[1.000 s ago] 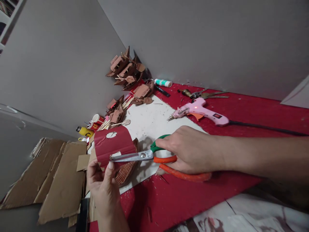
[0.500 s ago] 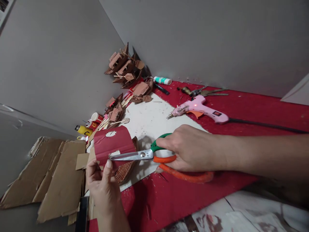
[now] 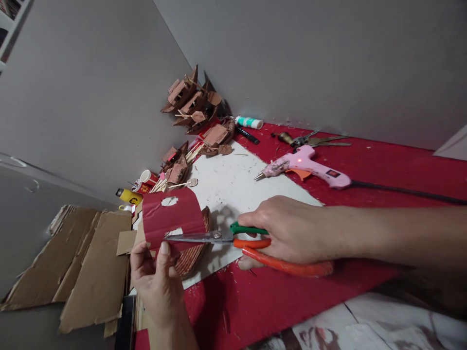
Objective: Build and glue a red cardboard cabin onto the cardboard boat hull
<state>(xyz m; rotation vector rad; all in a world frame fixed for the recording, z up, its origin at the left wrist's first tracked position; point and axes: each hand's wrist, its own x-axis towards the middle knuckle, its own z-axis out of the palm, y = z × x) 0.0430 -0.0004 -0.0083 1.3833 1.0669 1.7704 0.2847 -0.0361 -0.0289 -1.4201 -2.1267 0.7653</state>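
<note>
My left hand [image 3: 158, 272] pinches the lower left edge of a red cardboard piece [image 3: 175, 214], which has a rounded hole near its top and a small rectangular cutout lower down. In my right hand [image 3: 288, 233] is a pair of scissors [image 3: 215, 236] with one green and one orange handle. The blades look closed together, and their tip lies at the rectangular cutout, close to my left thumb. Behind the cardboard, partly hidden, a brown ribbed model boat [image 3: 193, 257] rests on the white sheet [image 3: 233, 175].
A pink glue gun [image 3: 302, 166] with its light on lies on the red tablecloth [image 3: 394, 170]. Keys [image 3: 314, 140], a black marker [image 3: 247, 135] and a glue stick [image 3: 249, 122] lie behind. Several model boats [image 3: 189, 99] stand in the corner. Cardboard sheets [image 3: 95, 262] lean at left.
The scissors have turned more edge-on, their handles tilting in my right hand. My left hand keeps its hold on the cardboard, and the view has shifted slightly.
</note>
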